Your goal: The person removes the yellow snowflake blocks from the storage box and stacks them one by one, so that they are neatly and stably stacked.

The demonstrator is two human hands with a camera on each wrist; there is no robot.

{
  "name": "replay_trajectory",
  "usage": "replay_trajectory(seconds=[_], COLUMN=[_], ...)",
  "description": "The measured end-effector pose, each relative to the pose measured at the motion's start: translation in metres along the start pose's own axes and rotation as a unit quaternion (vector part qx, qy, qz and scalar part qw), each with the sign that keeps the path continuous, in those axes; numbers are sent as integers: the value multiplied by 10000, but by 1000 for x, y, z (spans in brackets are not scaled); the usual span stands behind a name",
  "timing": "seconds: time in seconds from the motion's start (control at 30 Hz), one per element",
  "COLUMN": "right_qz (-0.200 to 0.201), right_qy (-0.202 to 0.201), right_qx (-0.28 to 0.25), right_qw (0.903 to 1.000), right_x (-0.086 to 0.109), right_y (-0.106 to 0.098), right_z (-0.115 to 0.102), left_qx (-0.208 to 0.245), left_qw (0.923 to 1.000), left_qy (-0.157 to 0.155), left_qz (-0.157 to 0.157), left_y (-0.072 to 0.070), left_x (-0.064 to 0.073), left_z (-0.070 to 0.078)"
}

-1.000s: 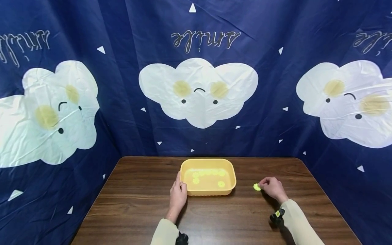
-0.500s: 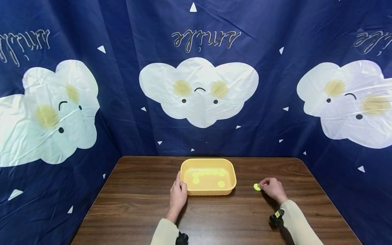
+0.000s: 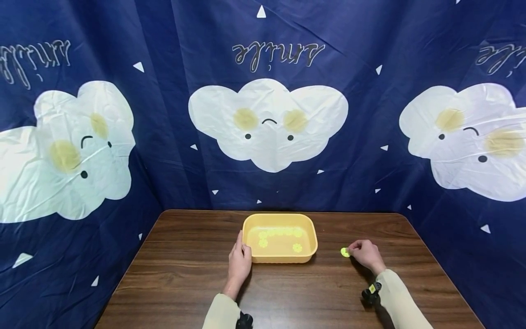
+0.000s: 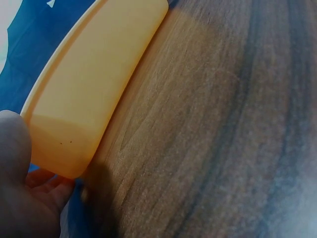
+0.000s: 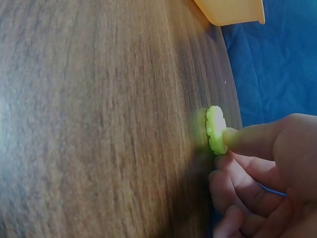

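A yellow plastic bin stands on the brown wooden table, several light yellow flower-shaped pieces lying on its floor. My left hand holds the bin at its near left corner. In the left wrist view, the thumb lies near the rim and other fingers show beside the lower corner. To the right of the bin, my right hand pinches a yellow-green flower-shaped disc between thumb and fingers. The disc is on edge in the right wrist view, close to the tabletop; whether it touches is hard to tell.
The wooden table extends left and right of the bin and in front of it. Directly behind its far edge hangs a dark blue curtain with white clouds, which also closes off both sides. A black wrist camera sits on the right sleeve.
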State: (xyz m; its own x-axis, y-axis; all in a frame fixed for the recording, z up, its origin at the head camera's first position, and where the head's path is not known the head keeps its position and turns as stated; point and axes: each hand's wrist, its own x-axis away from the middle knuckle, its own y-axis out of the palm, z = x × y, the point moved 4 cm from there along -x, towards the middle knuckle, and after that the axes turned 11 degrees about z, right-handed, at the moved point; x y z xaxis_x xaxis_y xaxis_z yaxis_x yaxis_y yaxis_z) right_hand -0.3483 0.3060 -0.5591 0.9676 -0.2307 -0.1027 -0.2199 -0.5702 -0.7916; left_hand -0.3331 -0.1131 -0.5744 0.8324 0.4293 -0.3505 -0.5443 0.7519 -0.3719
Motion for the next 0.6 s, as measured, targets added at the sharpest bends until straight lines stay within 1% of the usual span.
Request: replay_trajectory(seconds=[0.07,0.17,0.27,0.43,0.6], right_qz=[37,208,481,974,1180], right_qy=[-2,-30,-133,-545,-995], right_qx=[76,227,271,64,-307], right_qw=[10000,9995,9984,9937,9875], right_x=[0,-1,-4,-12,-19], right_y=[-1,-5,-8,-4,8], right_z=[-1,-6,-20,-63,-112], left_qx=[0,13,38,30,16], left_qw=[10000,10000,10000,9997,9995], left_qy=[18,47,73,179,275], left_qz=[3,7,40,138,180], left_y=[0,0,0,0,-1], left_x=[1,2,1,1,1], left_z=[0,0,0,-1,0])
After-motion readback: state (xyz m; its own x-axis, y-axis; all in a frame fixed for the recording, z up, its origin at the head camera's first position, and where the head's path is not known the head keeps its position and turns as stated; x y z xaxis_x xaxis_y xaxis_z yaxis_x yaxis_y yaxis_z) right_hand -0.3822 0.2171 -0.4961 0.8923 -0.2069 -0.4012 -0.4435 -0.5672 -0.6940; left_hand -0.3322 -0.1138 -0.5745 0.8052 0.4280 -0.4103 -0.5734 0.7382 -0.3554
